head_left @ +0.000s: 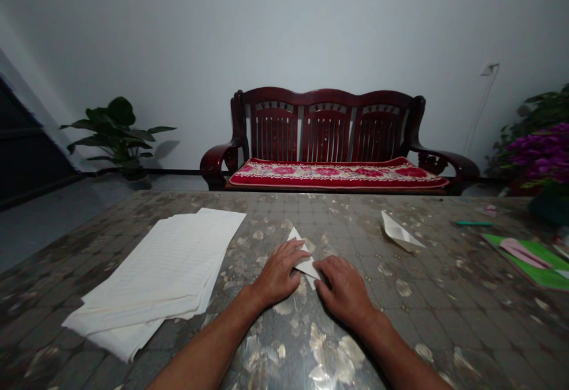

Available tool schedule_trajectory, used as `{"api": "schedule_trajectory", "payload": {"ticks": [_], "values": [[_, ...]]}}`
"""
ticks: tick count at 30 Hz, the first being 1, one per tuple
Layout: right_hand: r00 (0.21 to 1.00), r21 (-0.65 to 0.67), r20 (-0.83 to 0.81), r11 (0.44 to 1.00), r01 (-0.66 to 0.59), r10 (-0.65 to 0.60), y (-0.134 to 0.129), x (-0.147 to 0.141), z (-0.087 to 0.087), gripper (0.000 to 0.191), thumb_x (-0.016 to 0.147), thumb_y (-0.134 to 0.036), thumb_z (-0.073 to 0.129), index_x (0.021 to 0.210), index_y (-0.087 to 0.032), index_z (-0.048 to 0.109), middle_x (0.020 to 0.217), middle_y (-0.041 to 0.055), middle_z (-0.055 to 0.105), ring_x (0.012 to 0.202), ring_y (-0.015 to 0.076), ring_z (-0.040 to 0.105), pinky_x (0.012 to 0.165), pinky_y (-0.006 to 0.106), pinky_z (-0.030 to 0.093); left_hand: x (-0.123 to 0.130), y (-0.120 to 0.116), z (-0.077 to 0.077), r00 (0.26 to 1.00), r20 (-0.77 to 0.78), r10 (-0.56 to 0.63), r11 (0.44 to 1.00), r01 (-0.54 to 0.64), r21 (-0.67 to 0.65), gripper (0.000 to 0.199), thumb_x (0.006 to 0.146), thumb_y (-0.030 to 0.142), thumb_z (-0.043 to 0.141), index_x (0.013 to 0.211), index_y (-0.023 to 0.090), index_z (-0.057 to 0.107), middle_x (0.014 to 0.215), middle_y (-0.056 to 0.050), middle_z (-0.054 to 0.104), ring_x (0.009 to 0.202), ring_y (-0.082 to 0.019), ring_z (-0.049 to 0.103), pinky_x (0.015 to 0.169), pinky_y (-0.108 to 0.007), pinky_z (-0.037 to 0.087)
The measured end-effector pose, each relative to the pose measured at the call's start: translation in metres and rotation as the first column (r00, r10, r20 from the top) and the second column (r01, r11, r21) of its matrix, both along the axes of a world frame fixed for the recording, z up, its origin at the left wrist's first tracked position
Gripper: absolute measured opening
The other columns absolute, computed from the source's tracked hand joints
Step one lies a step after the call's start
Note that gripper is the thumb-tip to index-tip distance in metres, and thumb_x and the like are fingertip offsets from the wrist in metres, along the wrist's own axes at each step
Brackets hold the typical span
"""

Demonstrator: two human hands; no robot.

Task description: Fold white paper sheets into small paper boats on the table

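A small piece of folded white paper (307,267) lies on the table in front of me, with pointed corners at its top and lower right. My left hand (281,268) rests over its left side, fingers stretched out and pressing it down. At the paper's right corner, my right hand (344,289) has its thumb and bent fingers closed on the edge. Part of the paper is hidden under the left fingers. Farther right stands a separate folded paper piece (400,233), touched by neither hand.
A stack of lined paper sheets (164,265) lies on the left of the patterned table (444,331). To the right are a green pen (474,223), a green sheet with pink scissors-like shape (527,252) and purple flowers (544,153). A wooden bench (326,132) stands beyond the table.
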State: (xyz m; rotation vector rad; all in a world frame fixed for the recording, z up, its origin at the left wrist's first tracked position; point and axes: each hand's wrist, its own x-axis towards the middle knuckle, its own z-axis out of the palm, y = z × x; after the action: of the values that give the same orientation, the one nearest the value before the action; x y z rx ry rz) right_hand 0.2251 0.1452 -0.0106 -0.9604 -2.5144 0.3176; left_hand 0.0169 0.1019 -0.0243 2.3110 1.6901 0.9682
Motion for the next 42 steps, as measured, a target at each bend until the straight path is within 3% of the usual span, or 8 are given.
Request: {"api": "schedule_trajectory", "payload": {"ticks": [7, 14, 17, 20, 27, 31, 36, 42], "values": [[0.997, 0.064, 0.056, 0.997, 0.043, -0.047, 0.000, -0.008, 0.000, 0.026, 0.089, -0.022, 0.060, 0.115, -0.022, 0.065, 0.101, 0.0066, 0.065, 0.092, 0.0235, 0.055, 0.080, 0.033, 0.038, -0.003, 0.007, -0.003, 0.993, 0.110, 0.036, 0.994, -0.047, 0.099, 0.045, 0.080, -0.001, 0.048, 0.117, 0.021, 0.060, 0.130, -0.009, 0.060, 0.124, -0.021, 0.056, 0.107, -0.040, 0.047], [0.998, 0.074, -0.013, 0.995, 0.059, -0.058, 0.006, -0.011, -0.010, 0.026, 0.091, -0.016, 0.055, 0.114, -0.023, 0.066, 0.097, 0.0053, 0.066, 0.090, 0.0220, 0.057, 0.079, 0.031, 0.039, 0.000, 0.007, 0.007, 0.983, 0.061, 0.176, 0.977, -0.181, 0.110, 0.018, 0.083, 0.004, 0.054, 0.090, 0.021, 0.056, 0.094, -0.003, 0.059, 0.092, -0.020, 0.059, 0.083, -0.032, 0.051], [0.998, 0.080, -0.030, 0.995, 0.051, -0.048, 0.009, -0.012, -0.013, 0.026, 0.092, -0.014, 0.053, 0.112, -0.022, 0.067, 0.093, 0.0050, 0.066, 0.087, 0.0210, 0.058, 0.079, 0.030, 0.040, 0.002, 0.005, 0.011, 0.976, -0.055, 0.210, 0.970, -0.201, 0.134, 0.013, 0.085, 0.008, 0.060, 0.086, 0.021, 0.058, 0.090, -0.001, 0.061, 0.092, -0.021, 0.058, 0.094, -0.039, 0.046], [0.998, 0.082, -0.051, 0.996, 0.043, -0.039, 0.010, -0.013, -0.015, 0.027, 0.091, -0.012, 0.052, 0.110, -0.022, 0.067, 0.092, 0.0047, 0.066, 0.086, 0.0202, 0.058, 0.078, 0.030, 0.040, 0.004, 0.003, 0.012, 0.966, -0.139, 0.219, 0.966, -0.196, 0.166, 0.008, 0.087, 0.015, 0.066, 0.088, 0.023, 0.064, 0.090, 0.000, 0.065, 0.096, -0.021, 0.059, 0.110, -0.049, 0.032], [0.995, 0.085, -0.085, 0.994, 0.066, -0.059, 0.008, -0.014, -0.016, 0.030, 0.089, -0.018, 0.056, 0.118, -0.021, 0.064, 0.097, 0.0057, 0.066, 0.092, 0.0222, 0.058, 0.081, 0.031, 0.041, 0.008, 0.000, 0.013, 0.964, -0.195, 0.179, 0.975, -0.147, 0.167, 0.008, 0.089, 0.023, 0.069, 0.096, 0.026, 0.069, 0.095, 0.002, 0.069, 0.099, -0.020, 0.060, 0.118, -0.053, 0.017], [0.992, 0.073, -0.052, 0.990, 0.122, -0.118, 0.006, -0.019, -0.012, 0.035, 0.090, -0.029, 0.060, 0.125, -0.022, 0.060, 0.103, 0.0068, 0.067, 0.096, 0.0244, 0.059, 0.083, 0.033, 0.041, 0.008, -0.001, 0.013, 0.962, -0.227, 0.154, 0.980, -0.119, 0.158, 0.021, 0.089, 0.020, 0.068, 0.108, 0.030, 0.067, 0.098, 0.002, 0.069, 0.101, -0.020, 0.060, 0.118, -0.054, 0.017], [0.979, 0.080, 0.024, 0.976, 0.202, -0.205, 0.008, -0.026, -0.006, 0.024, 0.096, -0.030, 0.051, 0.115, -0.024, 0.065, 0.100, 0.0064, 0.069, 0.095, 0.0238, 0.061, 0.082, 0.033, 0.040, 0.008, -0.002, 0.008, 0.954, -0.272, 0.128, 0.987, -0.097, 0.126, 0.037, 0.090, 0.021, 0.066, 0.126, 0.029, 0.060, 0.103, -0.001, 0.068, 0.102, -0.022, 0.060, 0.117, -0.053, 0.021], [0.963, 0.084, -0.031, 0.959, 0.270, -0.268, 0.017, -0.021, -0.013, 0.039, 0.092, -0.019, 0.049, 0.129, -0.020, 0.060, 0.108, 0.0085, 0.071, 0.097, 0.0243, 0.063, 0.084, 0.035, 0.045, 0.008, -0.002, 0.009, 0.958, -0.276, 0.081, 0.996, -0.067, 0.061, 0.022, 0.093, 0.021, 0.062, 0.113, 0.028, 0.067, 0.101, -0.002, 0.068, 0.099, -0.021, 0.060, 0.114, -0.052, 0.026]]}}
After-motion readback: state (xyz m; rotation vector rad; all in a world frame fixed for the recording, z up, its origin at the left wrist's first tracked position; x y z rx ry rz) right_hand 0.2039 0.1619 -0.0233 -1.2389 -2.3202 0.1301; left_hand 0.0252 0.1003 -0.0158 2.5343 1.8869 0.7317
